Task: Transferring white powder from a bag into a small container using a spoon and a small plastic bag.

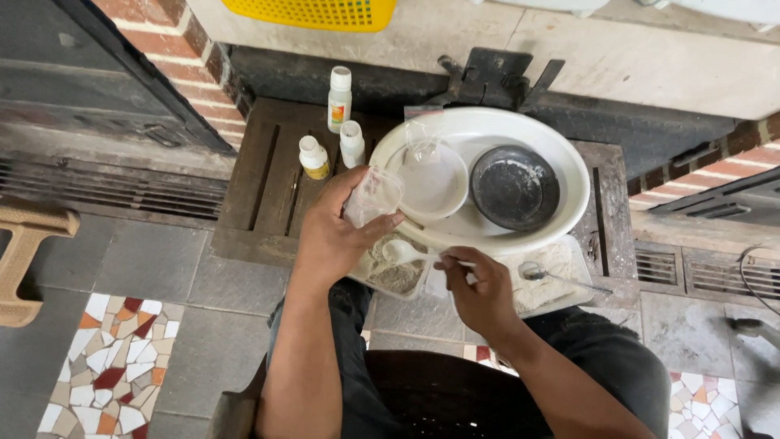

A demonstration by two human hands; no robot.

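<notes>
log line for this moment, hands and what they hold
left hand: holds clear plastic bag | right hand: holds white spoon over tray of grey powder | behind: large white basin

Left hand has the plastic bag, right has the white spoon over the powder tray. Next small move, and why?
Probably lift the white spoon up to the mouth of the clear plastic bag. The left hand holds the bag just above the powder tray, and the right hand has the spoon's bowl low at the grey powder.
</notes>
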